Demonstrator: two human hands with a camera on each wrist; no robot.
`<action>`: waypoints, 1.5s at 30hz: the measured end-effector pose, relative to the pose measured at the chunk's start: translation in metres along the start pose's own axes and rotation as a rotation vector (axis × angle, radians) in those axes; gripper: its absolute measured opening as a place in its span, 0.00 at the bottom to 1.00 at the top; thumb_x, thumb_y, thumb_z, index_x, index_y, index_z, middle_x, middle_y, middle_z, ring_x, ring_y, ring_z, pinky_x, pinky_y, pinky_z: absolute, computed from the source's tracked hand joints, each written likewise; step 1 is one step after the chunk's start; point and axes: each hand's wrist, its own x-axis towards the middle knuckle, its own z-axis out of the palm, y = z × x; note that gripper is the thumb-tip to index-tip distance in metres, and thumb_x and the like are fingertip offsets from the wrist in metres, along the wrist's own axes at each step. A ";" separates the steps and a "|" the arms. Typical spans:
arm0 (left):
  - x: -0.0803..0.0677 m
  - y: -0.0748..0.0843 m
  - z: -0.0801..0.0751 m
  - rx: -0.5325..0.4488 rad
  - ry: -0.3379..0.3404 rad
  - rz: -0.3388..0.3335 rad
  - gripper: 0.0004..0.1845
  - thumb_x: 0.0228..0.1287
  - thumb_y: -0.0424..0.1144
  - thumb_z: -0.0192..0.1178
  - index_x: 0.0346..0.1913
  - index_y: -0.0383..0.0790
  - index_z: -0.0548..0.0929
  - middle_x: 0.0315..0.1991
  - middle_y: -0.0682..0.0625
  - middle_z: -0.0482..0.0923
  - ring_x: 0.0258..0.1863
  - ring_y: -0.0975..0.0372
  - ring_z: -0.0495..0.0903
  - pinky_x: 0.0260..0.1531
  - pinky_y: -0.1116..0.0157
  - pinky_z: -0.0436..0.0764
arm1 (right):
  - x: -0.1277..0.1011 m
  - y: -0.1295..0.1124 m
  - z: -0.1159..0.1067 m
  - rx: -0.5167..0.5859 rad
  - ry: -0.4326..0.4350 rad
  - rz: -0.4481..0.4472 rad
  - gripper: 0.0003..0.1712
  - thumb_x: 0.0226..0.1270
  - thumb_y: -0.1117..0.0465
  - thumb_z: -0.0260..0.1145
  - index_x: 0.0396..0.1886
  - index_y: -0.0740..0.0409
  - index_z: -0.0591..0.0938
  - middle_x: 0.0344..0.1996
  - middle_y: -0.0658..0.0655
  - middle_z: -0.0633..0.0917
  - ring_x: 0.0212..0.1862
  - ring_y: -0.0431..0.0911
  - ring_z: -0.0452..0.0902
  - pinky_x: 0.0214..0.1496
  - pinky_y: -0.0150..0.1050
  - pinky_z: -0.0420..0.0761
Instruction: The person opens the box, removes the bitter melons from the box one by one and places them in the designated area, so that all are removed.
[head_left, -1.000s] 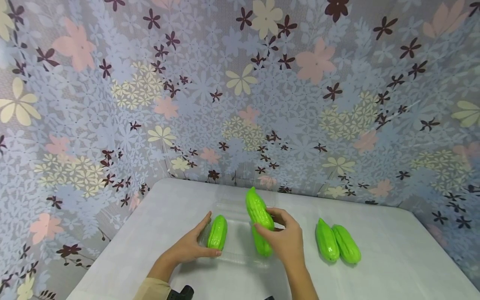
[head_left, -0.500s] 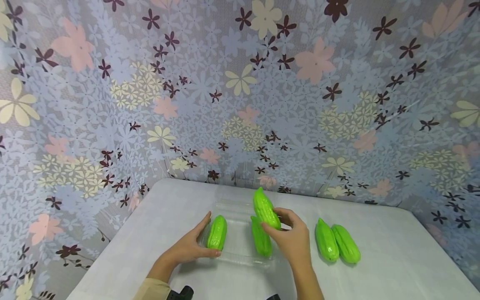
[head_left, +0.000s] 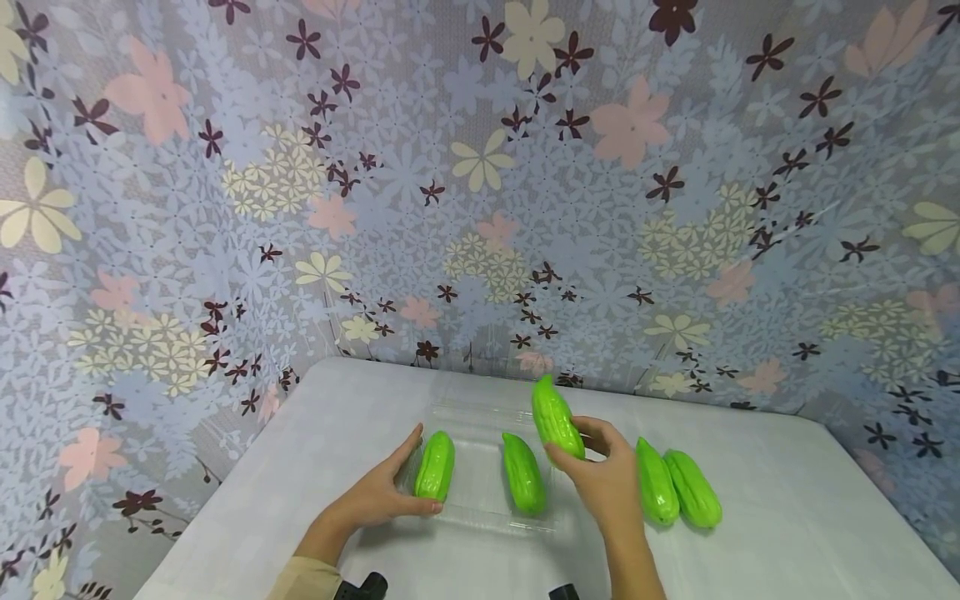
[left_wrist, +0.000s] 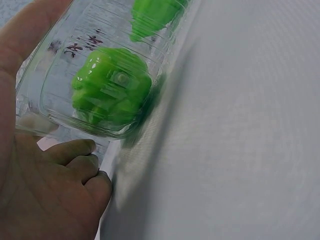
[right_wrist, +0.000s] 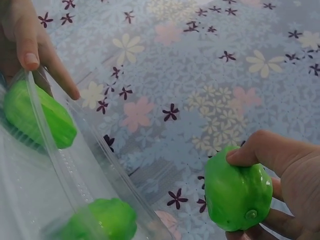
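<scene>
My right hand (head_left: 603, 479) holds a glossy green ridged bitter melon (head_left: 555, 417) between thumb and fingers, pointed end up and tilted left. In the right wrist view, its blunt end (right_wrist: 240, 197) faces the camera. It hangs above the right end of a clear plastic container (head_left: 480, 523). Inside the container lie two more bitter melons, one at the left (head_left: 435, 467) and one at the right (head_left: 523, 475). My left hand (head_left: 375, 496) grips the container's left end, thumb at the front rim and fingers toward the back. The left wrist view shows the clear wall (left_wrist: 55, 85) inside that grasp.
Two bitter melons lie side by side on the white table to the right, the nearer one (head_left: 656, 487) partly behind my right hand and the other (head_left: 693, 492) beyond it. A flower-patterned cloth (head_left: 480, 208) rises behind the table (head_left: 810, 500) and along its sides.
My right hand has moved to the right with its bitter melon, uncovering the right-hand melon in the container. The left hand and container have stayed in place.
</scene>
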 end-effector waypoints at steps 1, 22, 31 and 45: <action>0.000 0.000 0.000 0.000 0.000 0.000 0.66 0.46 0.51 0.81 0.82 0.56 0.46 0.81 0.46 0.45 0.78 0.44 0.44 0.71 0.37 0.49 | 0.000 0.000 -0.001 0.001 0.008 -0.001 0.32 0.55 0.56 0.81 0.58 0.58 0.82 0.55 0.58 0.83 0.56 0.52 0.77 0.51 0.41 0.81; 0.001 -0.001 0.000 -0.005 -0.012 0.005 0.66 0.47 0.49 0.81 0.83 0.53 0.45 0.81 0.45 0.44 0.78 0.44 0.43 0.72 0.37 0.48 | 0.006 0.013 -0.035 -0.067 0.038 0.145 0.36 0.57 0.49 0.79 0.63 0.57 0.78 0.61 0.64 0.78 0.62 0.57 0.73 0.50 0.48 0.82; 0.000 0.000 0.001 -0.001 -0.006 0.001 0.66 0.47 0.49 0.81 0.82 0.54 0.45 0.81 0.45 0.45 0.78 0.44 0.44 0.71 0.37 0.48 | 0.009 0.022 -0.044 -0.055 0.058 0.168 0.38 0.57 0.51 0.80 0.64 0.61 0.76 0.61 0.65 0.77 0.61 0.57 0.74 0.45 0.35 0.80; 0.000 0.001 0.001 0.007 0.004 -0.012 0.65 0.47 0.51 0.81 0.82 0.55 0.46 0.81 0.46 0.46 0.78 0.44 0.44 0.71 0.37 0.48 | 0.011 0.034 -0.050 -0.120 0.065 0.196 0.40 0.55 0.48 0.80 0.63 0.63 0.76 0.62 0.68 0.76 0.62 0.62 0.73 0.50 0.42 0.80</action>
